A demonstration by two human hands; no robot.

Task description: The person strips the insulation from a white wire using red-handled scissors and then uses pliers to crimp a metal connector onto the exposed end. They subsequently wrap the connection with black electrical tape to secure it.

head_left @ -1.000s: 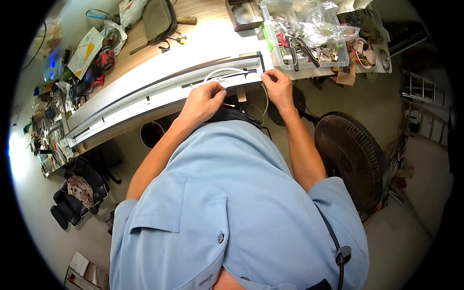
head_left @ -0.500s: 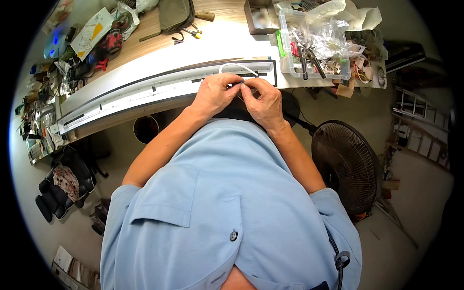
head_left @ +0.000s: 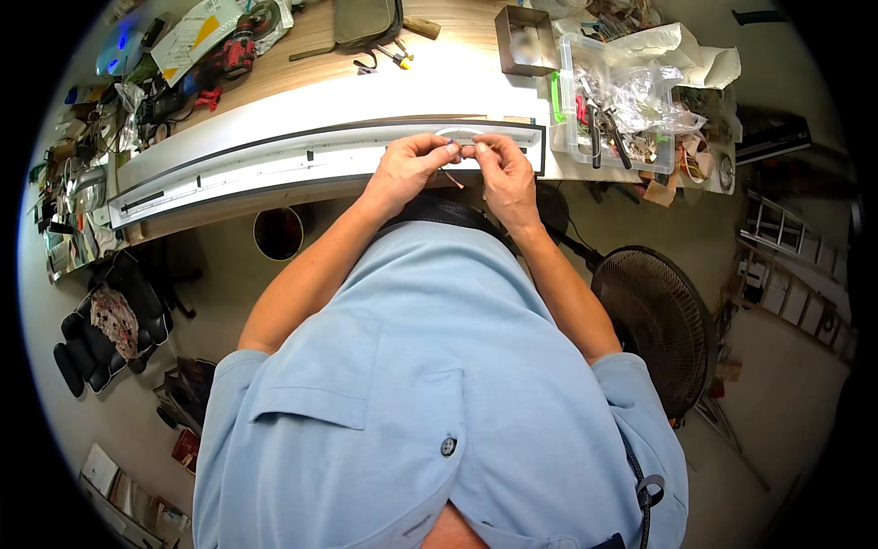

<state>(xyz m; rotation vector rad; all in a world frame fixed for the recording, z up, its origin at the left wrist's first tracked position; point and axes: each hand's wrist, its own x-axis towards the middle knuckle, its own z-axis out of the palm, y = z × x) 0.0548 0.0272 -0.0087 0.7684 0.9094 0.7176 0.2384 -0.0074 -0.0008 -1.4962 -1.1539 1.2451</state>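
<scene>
Left hand and right hand pinch a thin wire beside a clear bin of tools.

Wooden workbench above grey floor, black fan at right

The person is wearing a light blue short-sleeved shirt with a buttoned chest pocket, its flap closing on a small dark button, and the sleeves are ending above the elbows, leaving both forearms bare. A dark strap is showing at the top edge of the shirt, and a thin dark cord with a grey clip is hanging along the right side of the shirt. The left hand and right hand are wearing no gloves.
</scene>
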